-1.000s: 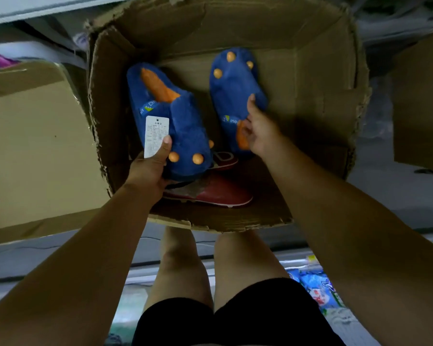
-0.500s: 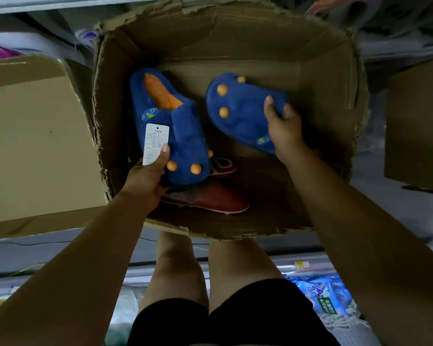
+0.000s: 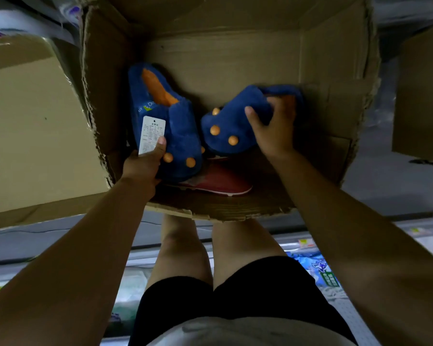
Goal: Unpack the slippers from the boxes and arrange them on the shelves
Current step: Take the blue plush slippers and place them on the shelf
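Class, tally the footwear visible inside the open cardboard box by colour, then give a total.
Blue slippers: 2, the tagged blue slipper in the left hand, the other blue slipper in the right hand.
Red slipper: 1, lying beneath them; any others are hidden.
Total: 3

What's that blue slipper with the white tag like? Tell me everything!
The slipper is fuzzy dark blue plush with an orange lining and round orange knobs on its toe. A white printed tag hangs at its side. The left hand grips it inside the cardboard box, toe toward the person, overlapping a red shoe.
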`<state>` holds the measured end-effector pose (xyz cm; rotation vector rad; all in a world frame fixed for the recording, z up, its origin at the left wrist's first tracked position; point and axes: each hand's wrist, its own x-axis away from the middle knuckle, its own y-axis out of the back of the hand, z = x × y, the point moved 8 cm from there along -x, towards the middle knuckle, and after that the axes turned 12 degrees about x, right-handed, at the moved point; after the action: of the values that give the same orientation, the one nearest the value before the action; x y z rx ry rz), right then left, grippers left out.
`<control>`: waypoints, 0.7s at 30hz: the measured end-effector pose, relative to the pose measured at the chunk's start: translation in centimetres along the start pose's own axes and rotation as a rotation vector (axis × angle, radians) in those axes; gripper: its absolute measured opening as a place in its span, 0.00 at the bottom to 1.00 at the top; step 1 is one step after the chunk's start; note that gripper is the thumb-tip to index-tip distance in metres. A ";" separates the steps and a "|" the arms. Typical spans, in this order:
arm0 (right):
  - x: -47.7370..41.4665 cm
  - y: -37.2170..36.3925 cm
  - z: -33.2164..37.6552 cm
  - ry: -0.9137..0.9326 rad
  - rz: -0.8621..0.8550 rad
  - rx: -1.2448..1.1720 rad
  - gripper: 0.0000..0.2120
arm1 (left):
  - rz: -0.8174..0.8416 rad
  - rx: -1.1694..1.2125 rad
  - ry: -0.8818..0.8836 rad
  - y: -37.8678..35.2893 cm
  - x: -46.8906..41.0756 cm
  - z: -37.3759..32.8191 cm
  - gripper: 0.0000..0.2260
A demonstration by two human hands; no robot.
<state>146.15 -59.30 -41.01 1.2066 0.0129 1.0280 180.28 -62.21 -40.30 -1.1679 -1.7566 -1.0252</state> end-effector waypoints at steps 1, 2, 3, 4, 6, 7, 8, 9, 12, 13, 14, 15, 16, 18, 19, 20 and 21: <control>1.2 -0.2 -0.9 -0.061 -0.043 -0.024 0.33 | 0.002 0.000 -0.001 0.1 -0.1 0.0 0.47; 2.6 -0.4 -1.7 -0.135 -0.069 -0.060 0.36 | 0.012 0.003 -0.006 0.1 -0.2 -0.1 0.48; 3.9 -1.0 -2.2 -0.207 -0.078 -0.132 0.40 | 0.019 0.008 -0.007 0.1 -0.3 -0.2 0.48; 5.0 -1.6 -2.3 -0.286 -0.058 -0.254 0.44 | 0.025 0.012 -0.005 0.0 -0.3 -0.2 0.49; 6.6 -4.1 -2.5 -0.457 0.043 -0.586 0.48 | 0.034 0.022 0.000 -0.1 -0.2 -0.3 0.46; 7.0 -5.4 -2.2 -0.545 0.122 -0.713 0.49 | 0.035 0.017 0.001 -0.2 -0.1 -0.3 0.43; 7.3 -6.5 -1.8 -0.634 0.208 -0.768 0.50 | 0.038 0.009 0.002 -0.3 -0.1 -0.3 0.41; 7.5 -7.5 -1.5 -0.705 0.294 -0.790 0.54 | 0.042 0.008 0.000 -0.4 -0.1 -0.3 0.40; 6.3 -8.8 -0.9 -0.744 0.329 -0.840 0.55 | 0.048 0.032 -0.002 -0.3 -0.4 -0.3 0.44; 5.6 -9.0 -0.8 -0.732 0.307 -0.860 0.54 | 0.045 0.041 0.004 0.0 -0.6 -0.2 0.46; 5.2 -9.0 -0.5 -0.731 0.293 -0.859 0.53 | 0.049 0.053 0.006 0.0 -0.7 -0.2 0.46; 4.8 -8.9 -0.4 -0.725 0.284 -0.852 0.51 | 0.060 0.067 0.002 0.1 -0.7 -0.2 0.43; 4.9 -8.5 -0.3 -0.729 0.272 -0.836 0.45 | 0.075 0.080 -0.001 0.0 -0.6 -0.2 0.39; 5.1 -8.2 -0.5 -0.720 0.249 -0.810 0.36 | 0.082 0.099 0.003 -0.1 -0.5 0.2 0.28; 5.2 -8.1 -0.8 -0.710 0.232 -0.811 0.33 | 0.081 0.111 0.010 0.0 -0.4 0.4 0.24; 5.3 -7.8 -1.1 -0.698 0.215 -0.806 0.32 | 0.086 0.124 0.017 0.0 -0.2 0.7 0.20; 5.4 -7.5 -1.3 -0.689 0.188 -0.809 0.31 | 0.095 0.138 0.024 0.0 0.0 0.8 0.19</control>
<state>153.38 -54.68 -44.68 0.7513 -0.9790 0.6145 180.13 -61.52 -40.58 -1.1366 -1.7078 -0.8449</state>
